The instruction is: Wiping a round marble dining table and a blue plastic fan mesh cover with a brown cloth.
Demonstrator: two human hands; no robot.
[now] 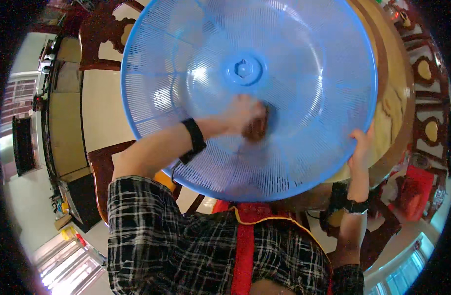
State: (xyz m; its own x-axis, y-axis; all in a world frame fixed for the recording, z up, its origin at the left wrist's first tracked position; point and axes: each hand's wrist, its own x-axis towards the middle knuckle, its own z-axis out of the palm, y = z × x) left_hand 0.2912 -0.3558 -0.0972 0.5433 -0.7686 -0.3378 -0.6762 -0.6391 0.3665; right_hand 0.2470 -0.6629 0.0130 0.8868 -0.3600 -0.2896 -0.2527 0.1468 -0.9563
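Observation:
A large round blue plastic cover (218, 48), slotted all over with a raised ring at its centre, stands tilted before me and fills the upper middle of the view. My right hand (361, 147) grips its rim at the right. Inside the cover, just below the central ring, my left hand (244, 114) is shut on a brown pad or cloth (255, 127). Motion blurs this hand and pad, so the pad's exact kind cannot be told. Whether it touches the plastic is also unclear.
A round marble-topped table (391, 110) with a wooden rim lies behind and right of the cover. Carved wooden chairs (100, 40) stand around it. A red object (417, 191) is at the lower right. A counter (65, 121) runs along the left.

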